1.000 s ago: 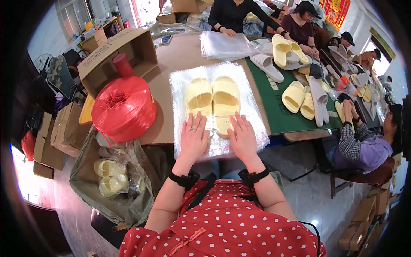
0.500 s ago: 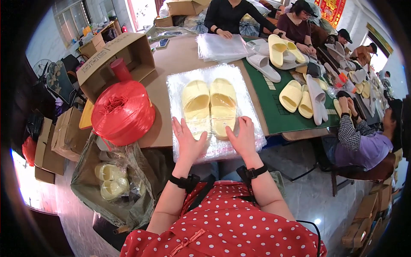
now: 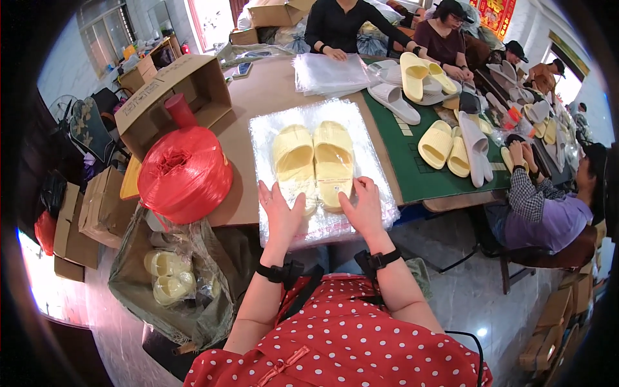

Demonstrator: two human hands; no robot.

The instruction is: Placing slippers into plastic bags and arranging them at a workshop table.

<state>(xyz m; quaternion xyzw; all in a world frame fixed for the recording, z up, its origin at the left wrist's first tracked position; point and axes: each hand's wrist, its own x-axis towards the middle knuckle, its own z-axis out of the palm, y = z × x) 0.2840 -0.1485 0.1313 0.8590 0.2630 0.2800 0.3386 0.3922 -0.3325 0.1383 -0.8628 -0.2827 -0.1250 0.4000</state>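
Note:
A pair of pale yellow slide slippers lies side by side, toes away from me, covered at least in part by a clear plastic bag. Under them is a stack of clear plastic bags at the table's near edge. My left hand, fingers spread, rests on the plastic by the heel of the left slipper. At the heel of the right slipper, my right hand lies with its fingers apart, thumb close to the heel. Neither hand grips anything.
Left of the stack sits a big roll of red plastic twine, near an open cardboard box. Below it, a woven sack holds bagged slippers. More slippers cover the green mat, where other people work.
Both hands stay almost in place at the slippers' heels, the left fingers shifting slightly. The whole view has moved a little.

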